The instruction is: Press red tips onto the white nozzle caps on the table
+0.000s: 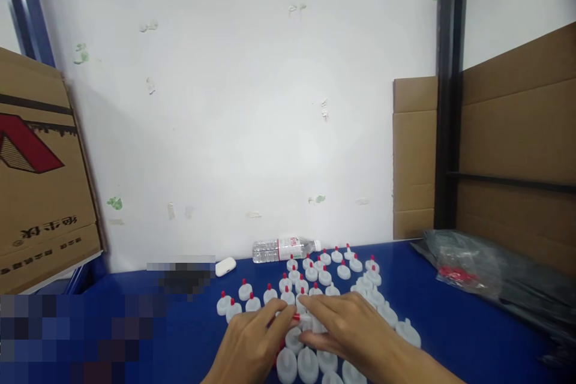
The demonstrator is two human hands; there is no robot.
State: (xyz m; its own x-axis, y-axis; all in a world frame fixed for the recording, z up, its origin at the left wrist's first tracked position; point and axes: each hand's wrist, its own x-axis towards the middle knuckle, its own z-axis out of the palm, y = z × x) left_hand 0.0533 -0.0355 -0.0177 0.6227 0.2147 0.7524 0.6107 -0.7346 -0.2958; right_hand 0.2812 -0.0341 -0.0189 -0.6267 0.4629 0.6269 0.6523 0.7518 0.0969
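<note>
In the head view my left hand (pixel 254 336) is closed, its thumb and fingertips pinching a small red tip cap (pixel 296 317). Opposite it, my right hand (pixel 355 327) curls its fingers around a white nozzle cap (pixel 315 324) turned on its side. The red tip cap sits at the end of that nozzle, between the two hands. White nozzle caps without red tips (pixel 308 365) lie below and right of my hands. Beyond my fingers stand several white caps with red tips (pixel 270 293). Some loose red pieces (pixel 279 351) are partly hidden under my left hand.
A clear water bottle (pixel 285 249) lies against the wall at the back of the blue table (pixel 189 336). Beside it is a small white case (pixel 225 266). A plastic bag with red pieces (pixel 459 273) lies at right. Cardboard boxes (pixel 40 192) flank the table.
</note>
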